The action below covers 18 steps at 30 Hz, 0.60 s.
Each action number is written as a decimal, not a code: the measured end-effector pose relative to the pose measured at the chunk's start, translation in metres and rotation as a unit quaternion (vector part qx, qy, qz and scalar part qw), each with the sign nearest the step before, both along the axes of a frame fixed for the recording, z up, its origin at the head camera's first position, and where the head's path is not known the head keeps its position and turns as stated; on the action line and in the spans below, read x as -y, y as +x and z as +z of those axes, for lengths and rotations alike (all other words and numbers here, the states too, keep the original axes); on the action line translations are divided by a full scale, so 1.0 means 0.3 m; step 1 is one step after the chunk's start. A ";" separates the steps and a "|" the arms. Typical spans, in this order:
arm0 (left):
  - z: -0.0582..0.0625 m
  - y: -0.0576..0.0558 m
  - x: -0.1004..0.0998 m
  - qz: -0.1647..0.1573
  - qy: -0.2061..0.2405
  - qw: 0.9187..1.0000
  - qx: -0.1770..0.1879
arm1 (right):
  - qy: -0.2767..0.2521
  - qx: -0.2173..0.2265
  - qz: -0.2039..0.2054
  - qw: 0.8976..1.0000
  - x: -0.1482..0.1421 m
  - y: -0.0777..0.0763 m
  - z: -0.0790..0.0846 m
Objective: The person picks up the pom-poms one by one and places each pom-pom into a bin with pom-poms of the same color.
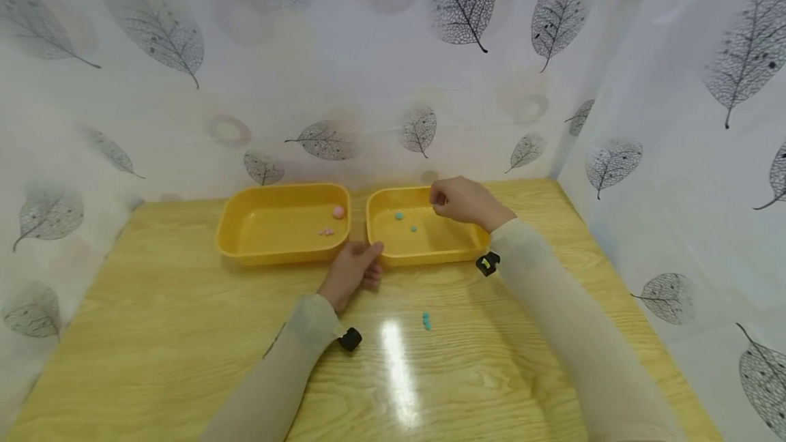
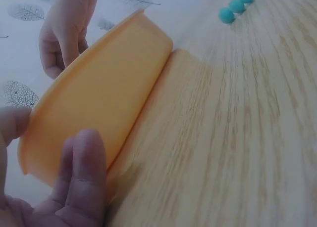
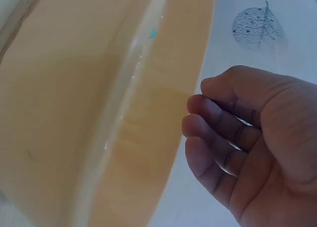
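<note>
My left hand (image 1: pixel 351 273) holds the near left corner of the right-hand yellow tray (image 1: pixel 430 257). In the left wrist view its thumb (image 2: pixel 14 122) lies on the rim, and its fingers (image 2: pixel 89 160) are against the outer wall. Above the far right part of that tray is my right hand (image 1: pixel 463 202), fingers curled and thumb tip close to the index finger. The right wrist view shows nothing between its fingertips. Inside the tray lie a larger teal piece (image 1: pixel 398 215) and a small teal bead (image 1: pixel 413 228). Three teal beads (image 2: pixel 237 6) sit in a row on the table.
Left of my left hand stands another yellow tray (image 1: pixel 245 256), holding a pink ball (image 1: pixel 338 211) and several small pink beads (image 1: pixel 327 231). Leaf-patterned sheets (image 1: pixel 381 74) rise behind and beside the wooden table (image 1: pixel 153 333). Each wrist wears a black strap piece (image 1: pixel 351 340).
</note>
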<state>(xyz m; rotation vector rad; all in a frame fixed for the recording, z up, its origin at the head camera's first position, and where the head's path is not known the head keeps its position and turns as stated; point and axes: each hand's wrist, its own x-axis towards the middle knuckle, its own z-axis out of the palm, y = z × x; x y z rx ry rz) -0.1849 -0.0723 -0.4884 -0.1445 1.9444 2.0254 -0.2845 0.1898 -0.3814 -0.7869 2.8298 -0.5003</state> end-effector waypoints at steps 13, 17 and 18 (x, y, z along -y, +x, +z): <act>0.034 0.023 -0.027 0.027 -0.053 0.997 -0.041 | 0.077 0.051 0.090 0.992 0.051 -0.079 -0.063; 0.038 0.025 -0.027 0.018 -0.028 0.998 -0.046 | 0.103 0.077 0.105 0.986 0.071 -0.095 -0.071; 0.038 0.025 -0.026 0.017 -0.019 0.999 -0.045 | 0.110 0.081 0.109 0.985 0.076 -0.099 -0.076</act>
